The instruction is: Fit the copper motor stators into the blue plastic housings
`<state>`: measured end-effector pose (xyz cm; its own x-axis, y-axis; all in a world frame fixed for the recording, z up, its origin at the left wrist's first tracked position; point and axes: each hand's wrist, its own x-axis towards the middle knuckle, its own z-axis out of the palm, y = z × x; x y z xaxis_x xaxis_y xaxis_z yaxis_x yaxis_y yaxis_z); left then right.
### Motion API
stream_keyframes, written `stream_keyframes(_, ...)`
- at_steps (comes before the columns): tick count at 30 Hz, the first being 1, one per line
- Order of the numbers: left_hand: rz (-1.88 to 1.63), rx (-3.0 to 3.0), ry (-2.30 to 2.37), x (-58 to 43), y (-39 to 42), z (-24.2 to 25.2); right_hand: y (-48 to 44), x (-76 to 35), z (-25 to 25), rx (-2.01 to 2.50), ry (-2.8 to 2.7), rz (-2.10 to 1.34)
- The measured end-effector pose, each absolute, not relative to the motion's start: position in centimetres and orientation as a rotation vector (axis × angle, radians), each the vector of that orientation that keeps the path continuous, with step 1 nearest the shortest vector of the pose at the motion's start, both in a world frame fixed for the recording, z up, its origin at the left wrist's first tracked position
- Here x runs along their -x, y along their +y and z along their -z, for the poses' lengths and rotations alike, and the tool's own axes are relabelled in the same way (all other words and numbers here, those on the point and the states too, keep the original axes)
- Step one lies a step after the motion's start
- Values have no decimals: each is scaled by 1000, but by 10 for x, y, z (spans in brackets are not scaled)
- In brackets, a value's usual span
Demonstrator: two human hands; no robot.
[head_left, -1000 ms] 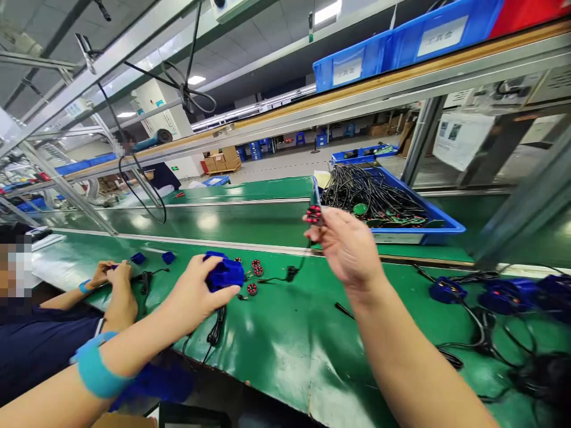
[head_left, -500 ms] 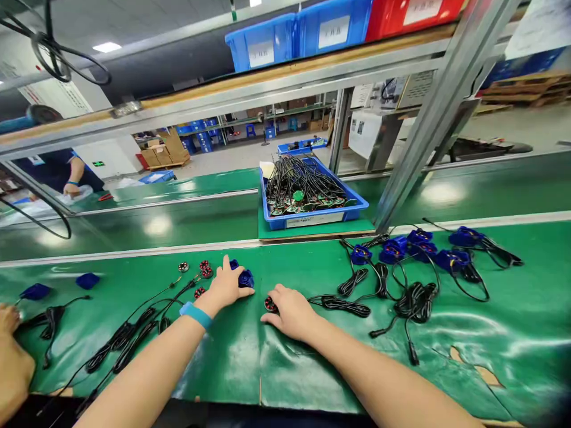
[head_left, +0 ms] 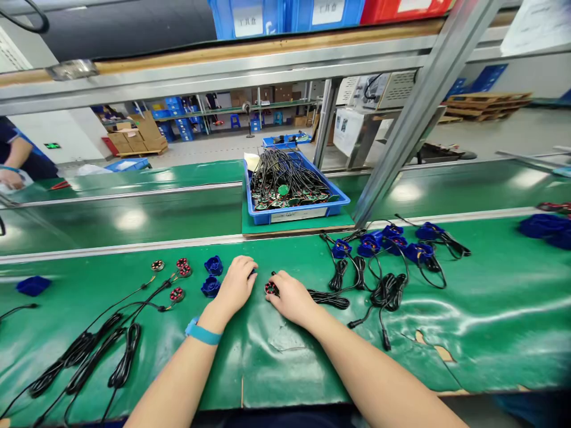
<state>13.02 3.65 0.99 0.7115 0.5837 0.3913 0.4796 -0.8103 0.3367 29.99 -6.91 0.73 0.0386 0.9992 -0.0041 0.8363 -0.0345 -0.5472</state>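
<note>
My left hand [head_left: 237, 283] rests knuckles-up on the green mat, fingers curled over a blue part that barely shows at its far side. Two blue plastic caps [head_left: 212, 274] lie just left of it. My right hand [head_left: 292, 298] lies beside it, its fingers pressed on a small round red-and-black coil piece [head_left: 270, 289] whose black cable [head_left: 328, 299] runs off to the right. Both hands are close together near the mat's middle.
Loose coil pieces with long black cables [head_left: 102, 342] lie to the left. Assembled blue units with coiled cables [head_left: 383, 249] sit to the right. A blue bin [head_left: 307, 211] full of cabled parts stands behind. A metal post [head_left: 401, 131] rises at right. Another person's arm [head_left: 11, 169] shows far left.
My view has swung right and down. My right hand brought the coil piece down from the air to the mat. My left hand set blue parts down and moved beside the right.
</note>
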Motion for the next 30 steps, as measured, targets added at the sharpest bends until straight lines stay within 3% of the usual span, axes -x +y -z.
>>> stream_keyframes(6,-1086,-2424,985,-126,22,17,-62,-306,-4,1649,-1578,-467)
stream_keyframes(10,-916,-2347,1272,-129,21,21,-60,-308,-7,1455,-1418,-437)
stream_keyframes(17,-781,-2215,837,-125,16,17,-64,-294,-9,1375,-1616,-456)
stream_keyframes(30,-712,-2139,829,-123,5,10,-70,-296,-20,1572,-1664,-569)
